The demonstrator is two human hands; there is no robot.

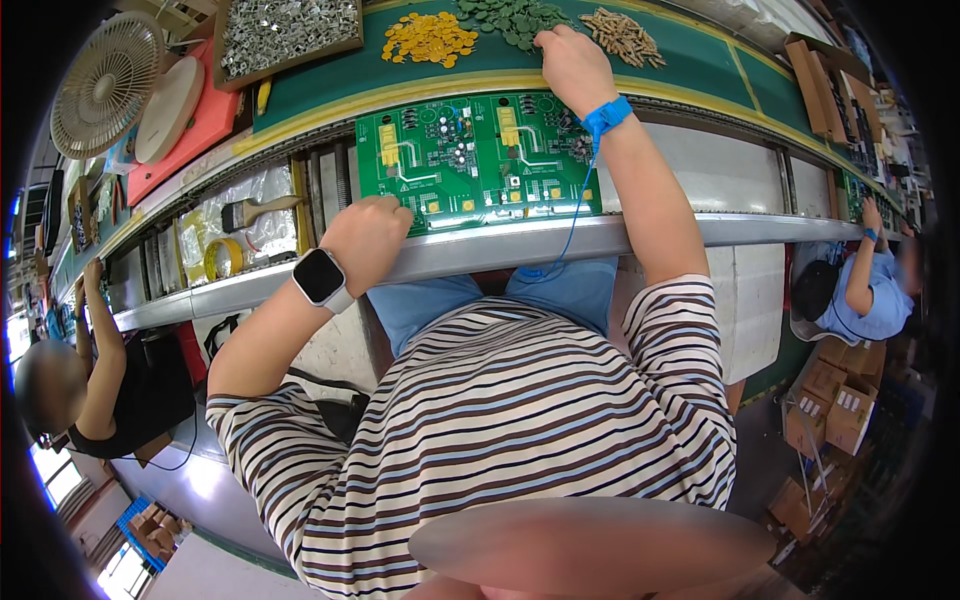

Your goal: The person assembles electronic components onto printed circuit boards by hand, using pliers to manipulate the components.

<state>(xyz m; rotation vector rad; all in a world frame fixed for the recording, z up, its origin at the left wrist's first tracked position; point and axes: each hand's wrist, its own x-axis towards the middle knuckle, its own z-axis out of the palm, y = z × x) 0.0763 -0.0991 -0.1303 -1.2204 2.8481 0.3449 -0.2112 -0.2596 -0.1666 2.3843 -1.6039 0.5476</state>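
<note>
A green circuit board (466, 185) with two matching halves lies in front of me on the line, carrying yellow parts and small components. My left hand (368, 238) is closed, its fingers curled at the board's lower left corner above the metal rail (500, 238); anything inside it is hidden. Beyond the board, my right hand (578, 68) reaches to the near edge of a pile of dark green disc-shaped parts (508, 18). Its fingertips are pinched together, and whatever is between them is too small to name. A blue wrist strap (607, 117) with a cord circles that wrist.
Yellow disc parts (430, 38) and tan cylindrical parts (624, 38) flank the green pile. A box of metal pieces (290, 38) and a fan (108, 85) stand at far left. A brush (258, 212) and tape roll (223, 258) lie left. Co-workers sit either side.
</note>
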